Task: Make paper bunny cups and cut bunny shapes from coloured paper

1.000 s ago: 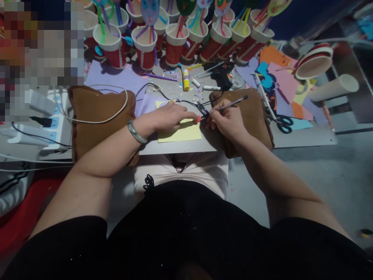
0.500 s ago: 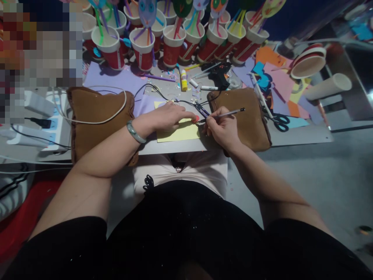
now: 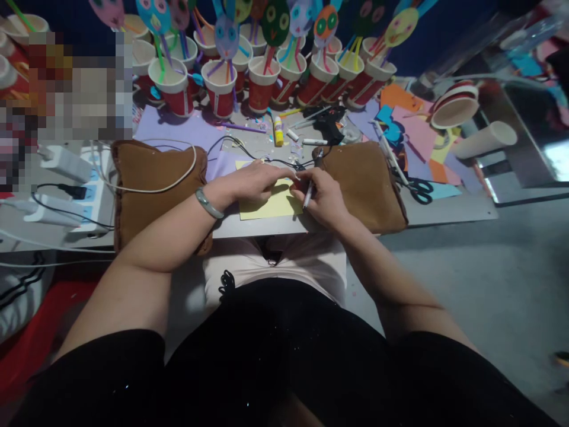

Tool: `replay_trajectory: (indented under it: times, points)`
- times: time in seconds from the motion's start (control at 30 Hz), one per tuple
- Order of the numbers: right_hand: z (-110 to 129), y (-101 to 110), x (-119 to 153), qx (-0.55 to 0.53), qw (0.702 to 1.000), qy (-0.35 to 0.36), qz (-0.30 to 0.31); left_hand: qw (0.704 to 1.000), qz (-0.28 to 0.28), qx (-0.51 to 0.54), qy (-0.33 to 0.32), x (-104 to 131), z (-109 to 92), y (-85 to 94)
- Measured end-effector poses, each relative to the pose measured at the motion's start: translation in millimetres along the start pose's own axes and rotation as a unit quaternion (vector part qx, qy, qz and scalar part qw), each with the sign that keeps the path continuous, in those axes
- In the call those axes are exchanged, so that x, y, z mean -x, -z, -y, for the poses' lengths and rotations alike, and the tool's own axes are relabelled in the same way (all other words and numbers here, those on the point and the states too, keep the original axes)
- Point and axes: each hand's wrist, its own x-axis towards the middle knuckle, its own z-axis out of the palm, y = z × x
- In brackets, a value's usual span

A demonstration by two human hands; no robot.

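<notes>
A yellow sheet of paper (image 3: 267,207) lies at the table's front edge between two brown cushions. My left hand (image 3: 262,181) rests over it, index finger stretched to the right, thumb low, with nothing visible held. My right hand (image 3: 320,194) is closed round a pen (image 3: 307,194), which now slants between the fingers. The fingertips of both hands meet above the right part of the sheet; whether something small is between them cannot be made out. Beyond the sheet stands a yellow glue stick (image 3: 278,133), with a black glue gun (image 3: 329,124) to its right.
Red-and-white cups (image 3: 263,89) with paper faces line the back. Left and right sit brown cushions (image 3: 155,196) (image 3: 362,187). Black scissors (image 3: 420,190) and coloured paper scraps (image 3: 413,124) lie at the right. A power strip (image 3: 95,196) with cables is on the left.
My right hand has moved left to my left fingertip, and the pen has swung from pointing right to slanting down. The red piece under my finger no longer shows. The view has shifted slightly.
</notes>
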Motion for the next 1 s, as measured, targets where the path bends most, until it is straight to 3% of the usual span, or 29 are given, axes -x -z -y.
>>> replay_trajectory:
  times: [0.1, 0.27, 0.37, 0.6, 0.73, 1.0]
  points:
    - [0, 0, -3, -0.015, 0.999, -0.015, -0.031, 0.999, -0.015, 0.005, 0.032, -1, 3, 1.3]
    - [1, 28, 5, -0.059, 0.968, -0.016, -0.245, 0.977, -0.134, -0.030, 0.165, -1, 13, 10.2]
    - [-3, 40, 20, -0.052, 0.954, -0.019, -0.296, 0.946, -0.195, -0.047, 0.256, 2, 19, 14.6]
    - [-5, 29, 57, -0.106, 0.962, -0.068, -0.243, 0.929, -0.174, -0.065, 0.319, 4, 23, 8.0]
    - [-2, 21, 62, -0.104, 0.972, -0.052, -0.205, 0.925, -0.169, -0.060, 0.336, 3, 26, 11.9]
    - [-9, 8, 67, -0.033, 0.998, -0.020, -0.052, 0.932, -0.097, -0.054, 0.345, 5, 21, 18.6]
